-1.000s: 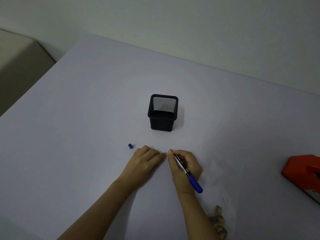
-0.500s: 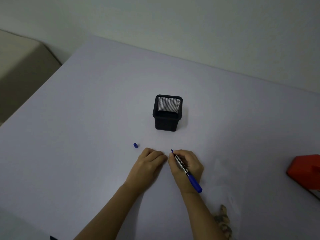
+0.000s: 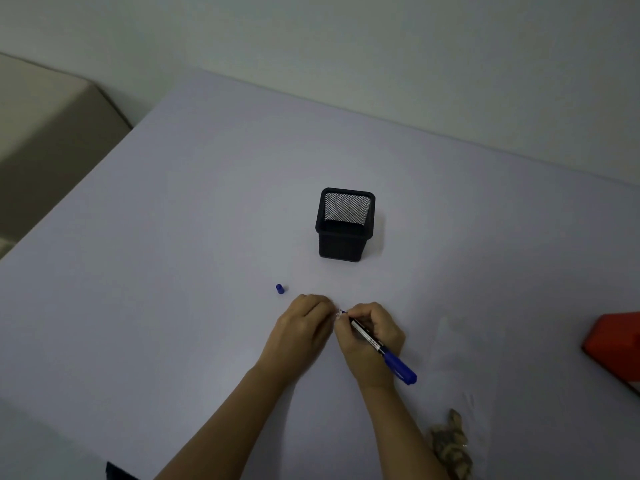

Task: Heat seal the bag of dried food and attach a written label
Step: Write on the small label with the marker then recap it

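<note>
black square mesh pen cup (image 3: 345,226): nothing visible inside | right hand (image 3: 372,337) fingers pinching blue marker pen (image 3: 381,348) | left hand (image 3: 301,327) fingers curled, pressing tabletop (image 3: 173,254)

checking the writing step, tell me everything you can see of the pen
The pen is a slim marker with a black barrel bearing white print and a blue rear end. It is uncapped; a small blue cap lies apart on the table. The right hand grips it tilted, tip down by the left hand, rear end pointing toward the person.
</note>
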`<state>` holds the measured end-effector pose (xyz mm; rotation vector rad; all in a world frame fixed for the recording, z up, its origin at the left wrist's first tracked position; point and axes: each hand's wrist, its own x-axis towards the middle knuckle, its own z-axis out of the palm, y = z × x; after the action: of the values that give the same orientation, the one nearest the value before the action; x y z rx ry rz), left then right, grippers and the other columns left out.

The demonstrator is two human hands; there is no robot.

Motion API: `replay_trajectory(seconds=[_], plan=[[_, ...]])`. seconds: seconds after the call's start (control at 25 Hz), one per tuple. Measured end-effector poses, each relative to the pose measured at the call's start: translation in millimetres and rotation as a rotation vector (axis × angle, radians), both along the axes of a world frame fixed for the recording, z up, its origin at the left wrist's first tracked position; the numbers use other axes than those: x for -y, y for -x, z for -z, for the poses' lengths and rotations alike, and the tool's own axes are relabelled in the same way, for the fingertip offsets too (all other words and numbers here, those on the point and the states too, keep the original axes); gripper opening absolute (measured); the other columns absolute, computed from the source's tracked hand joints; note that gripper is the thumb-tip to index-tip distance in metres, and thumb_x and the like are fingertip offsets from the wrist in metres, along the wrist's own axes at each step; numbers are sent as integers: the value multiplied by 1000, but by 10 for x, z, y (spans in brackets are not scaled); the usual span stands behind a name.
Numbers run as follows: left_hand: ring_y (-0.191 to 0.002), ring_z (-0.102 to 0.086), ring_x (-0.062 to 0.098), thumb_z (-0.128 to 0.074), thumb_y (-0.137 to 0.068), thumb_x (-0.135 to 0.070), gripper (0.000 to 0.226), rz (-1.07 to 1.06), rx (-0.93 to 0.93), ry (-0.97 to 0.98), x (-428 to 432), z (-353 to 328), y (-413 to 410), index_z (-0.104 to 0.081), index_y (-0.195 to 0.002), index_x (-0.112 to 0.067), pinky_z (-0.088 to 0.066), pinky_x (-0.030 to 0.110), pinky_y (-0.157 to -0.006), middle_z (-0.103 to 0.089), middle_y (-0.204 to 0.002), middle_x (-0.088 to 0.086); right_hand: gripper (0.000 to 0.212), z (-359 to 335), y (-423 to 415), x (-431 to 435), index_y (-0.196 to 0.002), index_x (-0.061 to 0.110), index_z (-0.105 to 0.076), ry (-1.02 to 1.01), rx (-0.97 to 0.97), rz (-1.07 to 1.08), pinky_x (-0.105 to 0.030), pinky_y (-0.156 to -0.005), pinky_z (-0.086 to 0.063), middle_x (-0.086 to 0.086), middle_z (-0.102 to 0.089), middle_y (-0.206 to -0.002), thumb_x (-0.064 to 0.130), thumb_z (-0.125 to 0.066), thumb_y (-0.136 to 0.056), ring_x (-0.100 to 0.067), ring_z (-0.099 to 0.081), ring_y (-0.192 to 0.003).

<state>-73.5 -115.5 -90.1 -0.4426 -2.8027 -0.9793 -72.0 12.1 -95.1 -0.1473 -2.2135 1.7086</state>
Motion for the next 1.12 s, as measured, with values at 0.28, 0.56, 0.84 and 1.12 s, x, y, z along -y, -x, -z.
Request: replay_trajectory(seconds=[0.28, 0.56, 0.84, 1.12], plan=[[-78, -52, 8, -64, -85, -19, 17, -152, 199, -147, -11, -77, -30, -52, -96, -11, -38, 1, -72, -56, -92, -3, 7, 37, -5, 21, -72, 8, -66, -167, -8, -115, -18, -56, -52, 0, -67, -67, 7, -71, -67, -9, -61, -60], [-80, -52, 8, -62, -87, -20, 16, -119, 163, -94, -31, -82, -27, -56, -97, -9, -37, 4, -70, -61, -94, 3, 11, 22, 29, 11, -81, 9, -66, -100, 32, -127, -18, -61, -54, 9, -65, -77, 13, -68, -71, -9, -64, -71], [-81, -54, 10, -62, -86, -25, 19, -123, 165, -87, -20, -44, -27, -57, -98, -11, -37, 7, -72, -61, -94, 1, 12, -82, 57, 40, -75, 9, -65, -33, 62, -86, -11, -52, -49, 14, -62, -66, 20, -69, -70, -8, -63, -65], [-81, -52, 8, -61, -87, -24, 18, -113, 168, -102, -9, -53, -21, -56, -98, -12, -39, 9, -72, -60, -95, 1, 22, 23, 113, 53, -70, 5, -62, -96, -21, -124, -12, -53, -48, -1, -62, -66, 27, -64, -73, -10, -59, -63]])
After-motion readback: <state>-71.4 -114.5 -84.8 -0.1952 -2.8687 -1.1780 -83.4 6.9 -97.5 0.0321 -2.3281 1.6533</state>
